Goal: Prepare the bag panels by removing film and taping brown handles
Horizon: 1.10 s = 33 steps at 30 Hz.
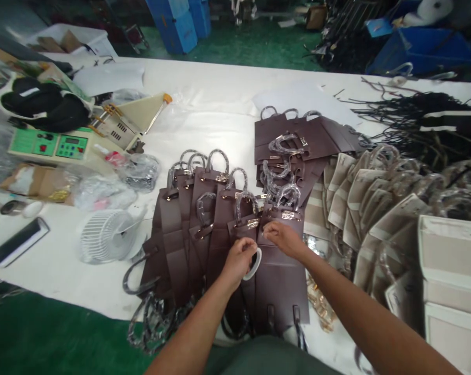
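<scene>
My left hand [239, 258] is closed, with a roll of tape [254, 266] with a white rim held in it. My right hand [281, 238] is pinched at the fingertips over a dark brown handbag [281, 284], just below its gold-coloured clasp [290, 214]. Whatever is between those fingertips is too small to make out. The bag lies flat, its handle [289, 196] wrapped in clear plastic. More brown handbags [215, 208] overlap to the left of my hands, with similar wrapped handles and metal fittings.
Another pile of brown bags [317, 138] lies further back. Beige bags [370, 203] and stacked pale boxes [452, 250] are to the right, black straps [426, 114] behind them. A white fan [106, 235] and a machine with green panels [50, 143] stand left.
</scene>
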Each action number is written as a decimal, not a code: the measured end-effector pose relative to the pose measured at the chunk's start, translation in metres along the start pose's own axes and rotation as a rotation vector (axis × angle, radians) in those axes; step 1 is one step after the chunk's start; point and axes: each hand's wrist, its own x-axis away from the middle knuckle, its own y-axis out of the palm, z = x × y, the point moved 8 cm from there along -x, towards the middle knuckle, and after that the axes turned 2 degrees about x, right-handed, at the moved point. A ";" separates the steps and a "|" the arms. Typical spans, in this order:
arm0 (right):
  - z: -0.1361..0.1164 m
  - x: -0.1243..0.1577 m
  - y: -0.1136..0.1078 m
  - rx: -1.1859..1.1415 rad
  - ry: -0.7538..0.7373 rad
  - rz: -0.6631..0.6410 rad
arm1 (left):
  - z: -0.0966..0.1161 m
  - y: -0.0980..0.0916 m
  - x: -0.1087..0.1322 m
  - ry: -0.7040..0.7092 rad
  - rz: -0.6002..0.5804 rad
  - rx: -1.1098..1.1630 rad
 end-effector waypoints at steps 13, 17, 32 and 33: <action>0.012 -0.038 0.022 0.055 -0.091 -0.060 | 0.019 -0.008 0.001 0.085 -0.106 0.749; 0.013 -0.044 0.024 0.133 -0.066 -0.047 | 0.020 -0.012 0.003 0.024 -0.113 0.860; -0.007 -0.035 0.032 0.544 -0.238 0.095 | 0.016 -0.018 0.003 -0.020 -0.103 0.937; -0.010 -0.032 0.035 0.596 -0.275 0.070 | 0.016 -0.018 0.003 -0.025 -0.098 0.935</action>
